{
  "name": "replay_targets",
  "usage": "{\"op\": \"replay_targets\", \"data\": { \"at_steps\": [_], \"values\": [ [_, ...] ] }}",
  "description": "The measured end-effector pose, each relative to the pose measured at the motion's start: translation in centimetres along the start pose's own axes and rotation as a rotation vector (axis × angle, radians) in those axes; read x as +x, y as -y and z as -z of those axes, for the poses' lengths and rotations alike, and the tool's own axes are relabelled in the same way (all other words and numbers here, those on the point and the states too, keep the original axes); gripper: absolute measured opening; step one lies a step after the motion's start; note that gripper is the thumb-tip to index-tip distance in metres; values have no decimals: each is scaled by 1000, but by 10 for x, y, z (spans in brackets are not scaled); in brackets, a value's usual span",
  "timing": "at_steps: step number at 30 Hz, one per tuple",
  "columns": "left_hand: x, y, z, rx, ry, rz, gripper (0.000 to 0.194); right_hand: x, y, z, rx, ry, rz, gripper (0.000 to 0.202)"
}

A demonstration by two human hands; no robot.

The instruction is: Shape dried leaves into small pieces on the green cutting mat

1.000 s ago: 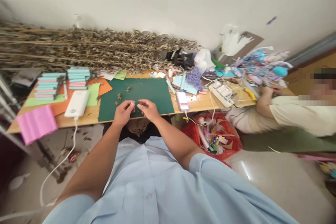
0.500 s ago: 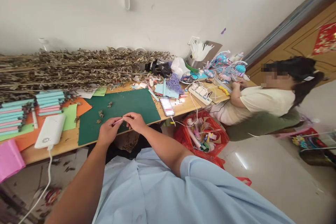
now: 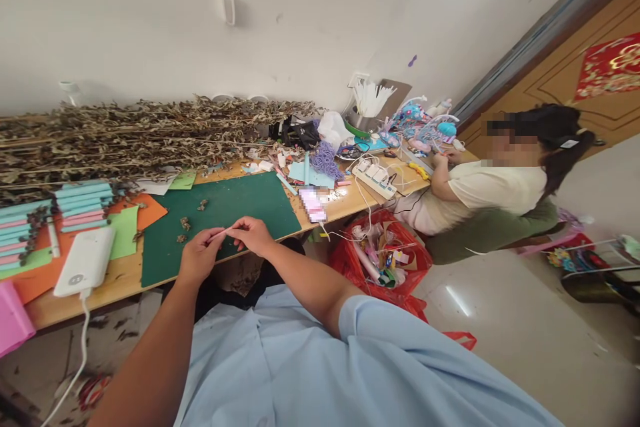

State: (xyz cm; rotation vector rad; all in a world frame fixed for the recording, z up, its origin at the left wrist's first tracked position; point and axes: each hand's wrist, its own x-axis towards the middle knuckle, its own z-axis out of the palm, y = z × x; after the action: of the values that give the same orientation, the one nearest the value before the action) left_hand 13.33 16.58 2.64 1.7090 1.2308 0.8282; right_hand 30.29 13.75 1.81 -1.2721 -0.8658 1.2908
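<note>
Over the front edge of the green cutting mat point(image 3: 240, 197), my left hand point(image 3: 197, 257) and my right hand point(image 3: 253, 235) meet with fingertips pinched. Between them is a thin pink paper roll point(image 3: 218, 234), mostly covered by the fingers. Small clumps of dried leaves point(image 3: 185, 223) lie on the mat just beyond my left hand. To the left, blue and pink paper rolls point(image 3: 84, 205) with dark leafy ends are stacked in rows.
Dried stalks point(image 3: 125, 137) are heaped along the wall. A white power bank point(image 3: 85, 260) with a cable rests at left. Toward the right are a power strip point(image 3: 374, 177), purple yarn point(image 3: 327, 161) and a red rubbish bag point(image 3: 350, 267). A co-worker point(image 3: 500, 190) sits at the far right.
The view has shifted slightly to the right. Both hands stay together at the mat's edge, and a little more of the pink roll shows between the fingers.
</note>
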Motion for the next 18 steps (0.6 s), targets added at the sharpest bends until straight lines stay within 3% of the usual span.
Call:
{"op": "replay_targets", "data": {
  "at_steps": [18],
  "values": [
    [1, -4, -5, 60, -9, -62, 44, -2, 9, 8, -12, 105, -30, 42]
  ]
}}
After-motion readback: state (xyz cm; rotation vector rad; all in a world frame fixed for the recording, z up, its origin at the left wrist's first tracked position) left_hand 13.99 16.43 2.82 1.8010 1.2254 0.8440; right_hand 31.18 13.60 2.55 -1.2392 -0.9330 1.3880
